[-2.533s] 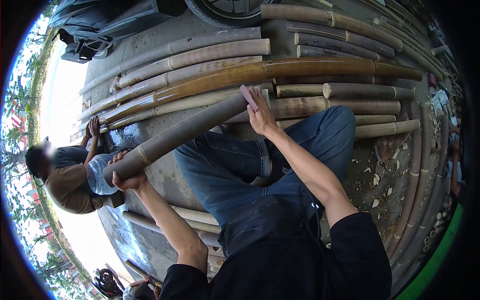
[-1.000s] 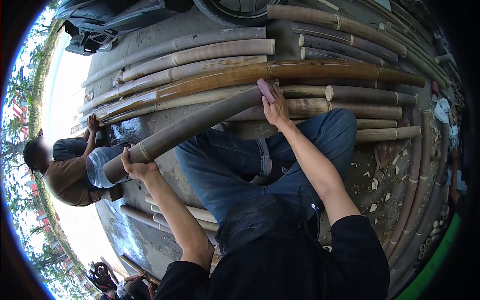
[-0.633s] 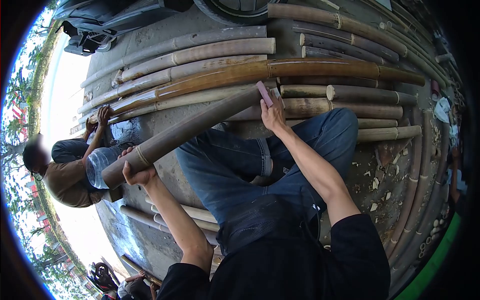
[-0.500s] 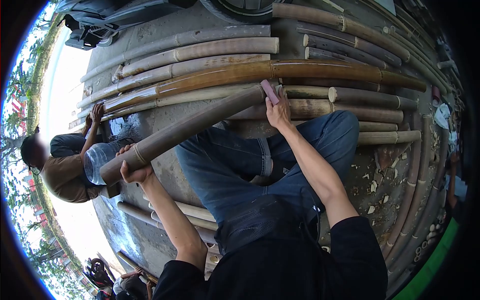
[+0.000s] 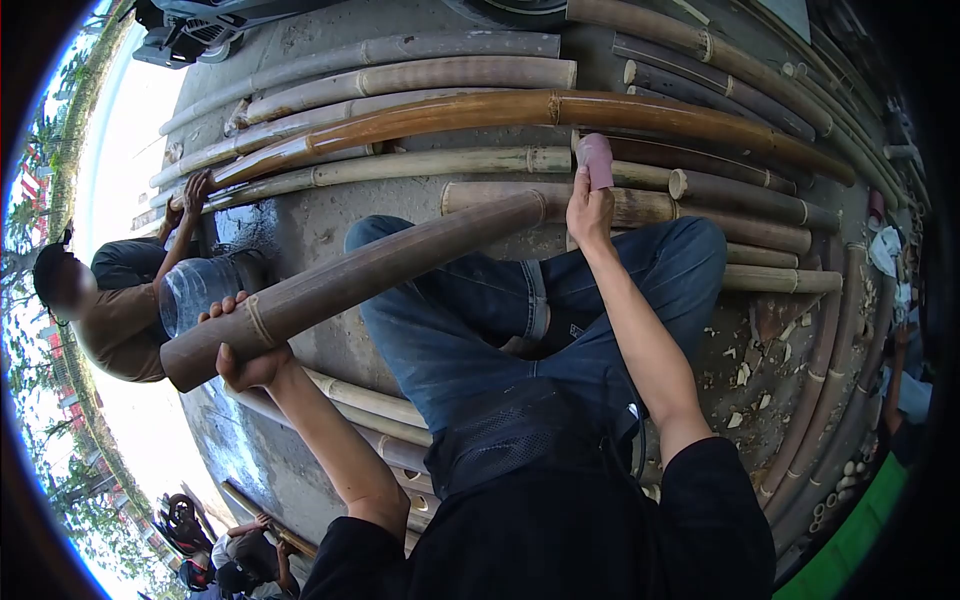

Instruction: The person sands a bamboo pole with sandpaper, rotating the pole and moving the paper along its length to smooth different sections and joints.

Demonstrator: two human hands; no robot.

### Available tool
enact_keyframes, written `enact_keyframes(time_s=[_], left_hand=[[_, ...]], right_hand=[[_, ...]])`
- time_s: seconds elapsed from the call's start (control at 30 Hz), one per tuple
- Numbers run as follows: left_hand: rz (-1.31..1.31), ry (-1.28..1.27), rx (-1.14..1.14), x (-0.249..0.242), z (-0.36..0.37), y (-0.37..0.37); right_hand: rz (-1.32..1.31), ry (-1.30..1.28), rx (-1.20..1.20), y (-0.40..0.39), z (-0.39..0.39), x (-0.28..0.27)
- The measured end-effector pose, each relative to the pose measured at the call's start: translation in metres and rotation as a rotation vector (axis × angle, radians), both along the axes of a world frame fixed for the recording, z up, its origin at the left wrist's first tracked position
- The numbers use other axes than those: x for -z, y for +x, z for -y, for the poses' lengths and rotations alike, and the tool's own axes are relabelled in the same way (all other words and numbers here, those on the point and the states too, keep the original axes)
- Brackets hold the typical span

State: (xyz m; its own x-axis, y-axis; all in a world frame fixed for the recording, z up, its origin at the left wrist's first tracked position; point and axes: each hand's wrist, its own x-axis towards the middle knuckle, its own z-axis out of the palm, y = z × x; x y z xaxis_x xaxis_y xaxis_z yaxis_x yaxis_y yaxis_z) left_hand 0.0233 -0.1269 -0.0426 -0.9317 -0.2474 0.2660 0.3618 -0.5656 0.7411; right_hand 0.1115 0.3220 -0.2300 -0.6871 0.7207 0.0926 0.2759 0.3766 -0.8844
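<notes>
My left hand (image 5: 247, 350) is wrapped round the thick lower end of a brown bamboo pole (image 5: 390, 250), which slants up to the right across my lap. At the pole's far end my right hand (image 5: 590, 208) grips a pink piece of sheet or pad (image 5: 594, 162), held upright just above and beside that end. The pink piece stands above the fingers, and its material is not clear. My jeans (image 5: 440, 340) lie beneath the pole.
Several bamboo poles lie on the ground ahead, one a glossy brown (image 5: 430, 112). At the left a co-worker (image 5: 125, 325) touches that pole beside a clear plastic container (image 5: 200, 290). Wood chips (image 5: 742, 375) lie at the right; a wheel (image 5: 515, 10) stands beyond.
My left hand and the pole's near end have moved left and slightly down. My right hand has shifted right, with the pink piece turned more upright and away from the pole's end.
</notes>
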Motion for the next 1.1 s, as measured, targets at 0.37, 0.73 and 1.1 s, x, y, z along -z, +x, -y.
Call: enact_keyframes(time_s=[0.37,0.73,1.1], left_hand=[[-0.009,-0.016,-0.017,0.001,0.000,0.001],[-0.074,-0.002,0.030,-0.006,-0.014,-0.003],[-0.110,-0.008,0.110,-0.026,-0.059,-0.003]], right_hand=[[0.229,-0.071,-0.212,0.017,0.012,0.006],[-0.199,0.113,-0.556,0.020,0.072,-0.019],[-0.359,0.122,-0.662,-0.014,0.102,-0.068]])
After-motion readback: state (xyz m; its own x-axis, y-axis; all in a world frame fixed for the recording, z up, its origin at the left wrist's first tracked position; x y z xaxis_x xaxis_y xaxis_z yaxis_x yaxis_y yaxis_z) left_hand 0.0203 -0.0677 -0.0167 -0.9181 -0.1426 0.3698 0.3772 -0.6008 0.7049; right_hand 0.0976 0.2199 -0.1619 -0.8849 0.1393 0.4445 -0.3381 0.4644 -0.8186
